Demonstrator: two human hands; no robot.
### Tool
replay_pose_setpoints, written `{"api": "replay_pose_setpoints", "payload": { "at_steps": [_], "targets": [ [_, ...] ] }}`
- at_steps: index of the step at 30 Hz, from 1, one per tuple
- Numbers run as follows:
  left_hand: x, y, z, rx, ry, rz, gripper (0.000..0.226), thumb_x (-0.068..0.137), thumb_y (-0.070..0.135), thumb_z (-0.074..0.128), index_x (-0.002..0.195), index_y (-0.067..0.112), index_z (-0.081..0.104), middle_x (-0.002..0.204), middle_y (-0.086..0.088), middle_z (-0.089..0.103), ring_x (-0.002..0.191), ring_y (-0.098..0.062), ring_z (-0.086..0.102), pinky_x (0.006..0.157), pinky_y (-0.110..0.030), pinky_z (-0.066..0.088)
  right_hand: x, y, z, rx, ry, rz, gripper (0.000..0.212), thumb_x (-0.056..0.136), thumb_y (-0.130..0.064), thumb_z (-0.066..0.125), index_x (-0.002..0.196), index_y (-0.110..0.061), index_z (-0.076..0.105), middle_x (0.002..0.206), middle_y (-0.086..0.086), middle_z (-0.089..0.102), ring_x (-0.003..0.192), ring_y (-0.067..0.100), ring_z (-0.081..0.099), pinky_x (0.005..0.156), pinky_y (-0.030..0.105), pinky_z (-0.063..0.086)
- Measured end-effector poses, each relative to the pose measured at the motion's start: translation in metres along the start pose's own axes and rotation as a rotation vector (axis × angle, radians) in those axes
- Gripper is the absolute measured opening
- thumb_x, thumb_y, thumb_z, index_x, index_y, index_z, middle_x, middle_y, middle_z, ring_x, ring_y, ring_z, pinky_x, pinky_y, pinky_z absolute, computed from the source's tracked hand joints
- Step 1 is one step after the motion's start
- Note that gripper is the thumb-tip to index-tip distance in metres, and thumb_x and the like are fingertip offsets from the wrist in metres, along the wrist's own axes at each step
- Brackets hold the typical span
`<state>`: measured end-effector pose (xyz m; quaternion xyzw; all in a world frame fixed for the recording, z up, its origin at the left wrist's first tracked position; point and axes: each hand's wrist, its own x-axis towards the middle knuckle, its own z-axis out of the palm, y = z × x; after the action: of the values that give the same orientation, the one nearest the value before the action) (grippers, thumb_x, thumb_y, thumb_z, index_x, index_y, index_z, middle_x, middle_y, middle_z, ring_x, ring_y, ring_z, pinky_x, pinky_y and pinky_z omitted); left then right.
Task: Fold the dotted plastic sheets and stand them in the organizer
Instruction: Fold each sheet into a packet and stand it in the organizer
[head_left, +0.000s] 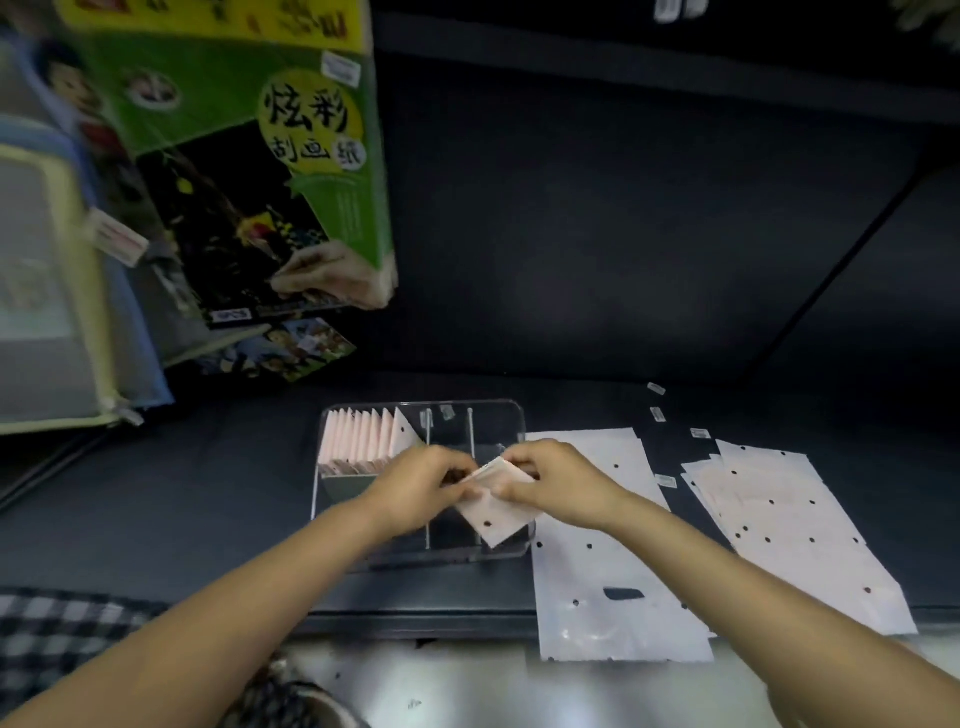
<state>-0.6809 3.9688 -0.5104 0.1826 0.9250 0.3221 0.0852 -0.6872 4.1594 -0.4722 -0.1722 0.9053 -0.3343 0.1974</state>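
A clear plastic organizer (511, 415) with thin dividers sits on the dark shelf. Its left compartment holds several folded pale pink sheets (363, 439) standing upright in a row. Over the organizer's middle and right compartments, my left hand (415, 486) and my right hand (558, 483) both grip a small folded dotted sheet (493, 514), pinching its upper edge between the fingers. Flat dotted sheets (597, 566) lie just right of the organizer, hanging over the shelf's front edge. A second pile of dotted sheets (795, 530) lies further right.
A large green craft-paper package (249, 156) leans at the back left above zip pouches (57, 291). Small white labels (657, 413) dot the shelf behind the sheets. Checkered cloth (62, 634) shows at the lower left below the shelf edge.
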Motion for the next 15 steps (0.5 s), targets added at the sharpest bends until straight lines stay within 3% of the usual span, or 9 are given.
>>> {"api": "replay_pose_setpoints", "payload": {
  "at_steps": [4, 6, 8, 10, 13, 15],
  "targets": [
    [0.0, -0.025, -0.015, -0.109, 0.116, -0.123, 0.013, 0.087, 0.022, 0.065, 0.077, 0.031, 0.064, 0.075, 0.013, 0.065, 0.076, -0.006, 0.059, 0.075, -0.034, 0.049, 0.038, -0.014, 0.017, -0.09, 0.057, 0.021, 0.012, 0.084, -0.021, 0.064, 0.087, -0.011, 0.068, 0.085, 0.0, 0.068, 0.077, 0.016, 0.062, 0.061, 0.027, 0.046],
    [0.0, -0.036, -0.016, -0.101, 0.224, -0.194, 0.007, 0.089, 0.025, 0.062, 0.085, 0.028, 0.067, 0.086, 0.013, 0.067, 0.089, -0.011, 0.059, 0.079, -0.036, 0.048, 0.056, -0.016, 0.022, -0.094, 0.082, 0.031, 0.012, 0.084, -0.023, 0.064, 0.091, -0.014, 0.069, 0.088, -0.001, 0.067, 0.077, 0.012, 0.06, 0.057, 0.021, 0.043],
    [0.001, -0.046, -0.015, 0.032, 0.328, -0.251, 0.014, 0.091, 0.03, 0.057, 0.102, 0.029, 0.065, 0.106, 0.011, 0.064, 0.105, -0.015, 0.052, 0.086, -0.033, 0.043, 0.073, -0.017, 0.023, -0.099, 0.123, 0.059, 0.017, 0.086, -0.023, 0.063, 0.099, -0.014, 0.069, 0.096, 0.002, 0.069, 0.082, 0.014, 0.061, 0.06, 0.023, 0.043],
    [0.001, -0.053, -0.012, 0.181, 0.315, -0.296, 0.027, 0.092, 0.034, 0.051, 0.119, 0.03, 0.057, 0.123, 0.006, 0.055, 0.116, -0.018, 0.043, 0.093, -0.032, 0.037, 0.088, -0.019, 0.022, -0.104, 0.184, 0.081, 0.019, 0.088, -0.024, 0.061, 0.103, -0.014, 0.068, 0.101, 0.003, 0.069, 0.086, 0.018, 0.062, 0.065, 0.026, 0.044],
    [0.001, -0.058, -0.003, 0.321, 0.249, -0.35, 0.034, 0.094, 0.037, 0.046, 0.128, 0.03, 0.048, 0.132, 0.003, 0.044, 0.122, -0.019, 0.035, 0.098, -0.032, 0.031, 0.109, -0.023, 0.024, -0.123, 0.222, 0.107, 0.02, 0.089, -0.025, 0.057, 0.105, -0.016, 0.066, 0.104, 0.004, 0.069, 0.093, 0.022, 0.063, 0.074, 0.034, 0.05],
    [0.002, -0.06, 0.002, 0.385, 0.232, -0.382, 0.036, 0.096, 0.036, 0.041, 0.13, 0.027, 0.046, 0.135, 0.002, 0.04, 0.124, -0.02, 0.033, 0.1, -0.033, 0.029, 0.122, -0.027, 0.028, -0.12, 0.217, 0.128, 0.022, 0.09, -0.024, 0.056, 0.108, -0.015, 0.065, 0.106, 0.004, 0.069, 0.091, 0.02, 0.062, 0.068, 0.028, 0.047]
  ]
}}
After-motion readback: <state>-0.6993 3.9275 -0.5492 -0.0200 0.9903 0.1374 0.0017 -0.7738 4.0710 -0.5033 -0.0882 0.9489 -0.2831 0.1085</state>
